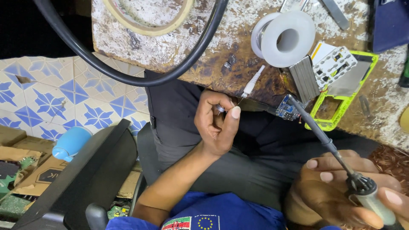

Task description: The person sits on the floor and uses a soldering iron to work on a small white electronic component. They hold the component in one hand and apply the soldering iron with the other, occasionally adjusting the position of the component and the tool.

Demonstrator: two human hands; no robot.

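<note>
Left hand (pixel 217 123), frame centre: grip closed on a small metal part (pixel 220 109). Right hand (pixel 341 187), lower right: grip closed on soldering iron (pixel 328 142), tip at blue circuit board (pixel 286 109) on surface (pixel 213 59) edge.

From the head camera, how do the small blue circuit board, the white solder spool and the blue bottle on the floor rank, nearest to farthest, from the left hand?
Measured from the left hand:
1. Small blue circuit board, at the bench edge, toward the soldering iron's tip.
2. White solder spool, farther back on the bench top.
3. Blue bottle, down on the floor on the opposite side.
</note>
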